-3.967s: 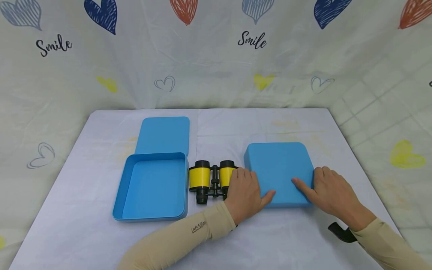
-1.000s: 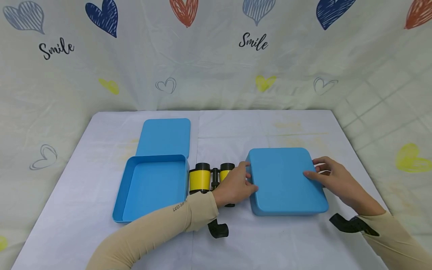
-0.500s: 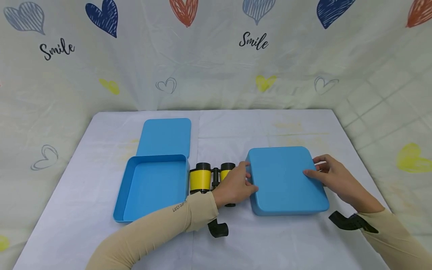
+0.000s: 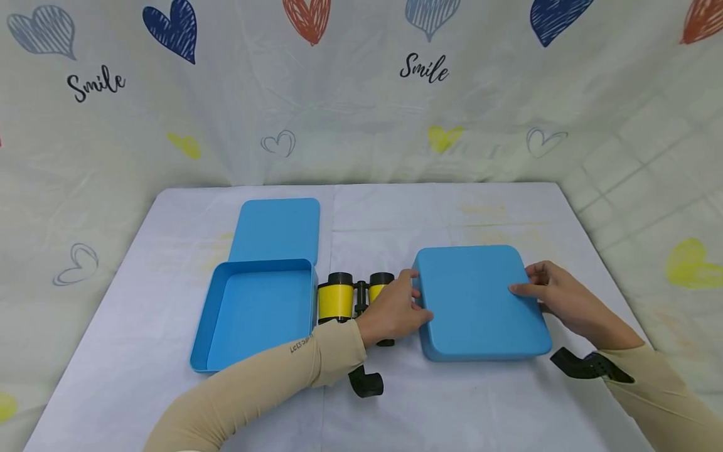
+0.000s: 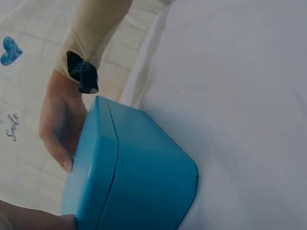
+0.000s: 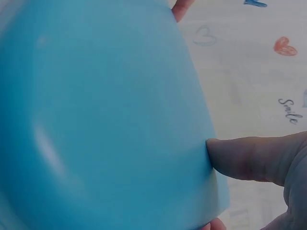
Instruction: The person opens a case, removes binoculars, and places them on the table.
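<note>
A closed blue box (image 4: 480, 301) with rounded corners is at the right of the table, between my hands. A thin lid seam runs along its side in the left wrist view, where the box (image 5: 148, 167) shows end-on. My left hand (image 4: 393, 309) holds its left side, thumb at the top edge and fingers against the wall. On the opposite side my right hand (image 4: 565, 301) grips it, thumb over the top edge and fingers curled at the side. Yellow and black binoculars (image 4: 336, 302) lie left of the box, partly hidden behind my left hand and sleeve.
A second blue box (image 4: 260, 314), uncovered with nothing inside, sits at the left. Directly behind it lies a flat blue panel (image 4: 277, 229). My left forearm (image 4: 260, 392) crosses in front of the open box. A heart-printed cloth (image 4: 361, 94) hangs behind the white-covered table (image 4: 390, 207).
Since four seconds ago the closed box has come slightly nearer and to the right. My left hand moved from its front-left corner to its left side. Lately only the right fingers shifted slightly.
</note>
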Tool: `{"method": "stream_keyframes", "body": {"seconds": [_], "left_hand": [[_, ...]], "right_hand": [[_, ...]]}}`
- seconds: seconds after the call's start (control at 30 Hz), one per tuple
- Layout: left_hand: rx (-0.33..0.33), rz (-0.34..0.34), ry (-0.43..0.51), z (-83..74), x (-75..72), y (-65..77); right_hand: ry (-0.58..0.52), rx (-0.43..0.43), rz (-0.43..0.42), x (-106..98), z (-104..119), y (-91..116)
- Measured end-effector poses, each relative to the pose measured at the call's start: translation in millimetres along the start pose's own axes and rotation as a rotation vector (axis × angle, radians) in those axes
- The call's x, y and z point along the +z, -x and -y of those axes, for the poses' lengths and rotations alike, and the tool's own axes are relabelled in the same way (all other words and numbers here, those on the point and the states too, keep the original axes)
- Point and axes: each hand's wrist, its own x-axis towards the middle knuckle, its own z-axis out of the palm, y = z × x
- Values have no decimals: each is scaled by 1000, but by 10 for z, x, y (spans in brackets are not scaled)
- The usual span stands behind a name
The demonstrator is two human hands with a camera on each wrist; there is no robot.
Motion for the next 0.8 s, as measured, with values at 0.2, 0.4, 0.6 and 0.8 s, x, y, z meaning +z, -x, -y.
{"method": "stream_keyframes", "body": {"seconds": [0.2, 0.4, 0.6, 0.8], "left_hand": [[-6, -3, 1, -4, 1, -2], [-13, -4, 13, 2, 3, -1], [0, -1, 36, 5, -2, 18], [20, -5, 48, 1, -11, 32]], "right_hand": [[55, -4, -22, -41, 56, 26], [109, -7, -34, -64, 82, 59], [169, -22, -59, -58, 114, 115], [184, -31, -79, -67, 159, 152]]}}
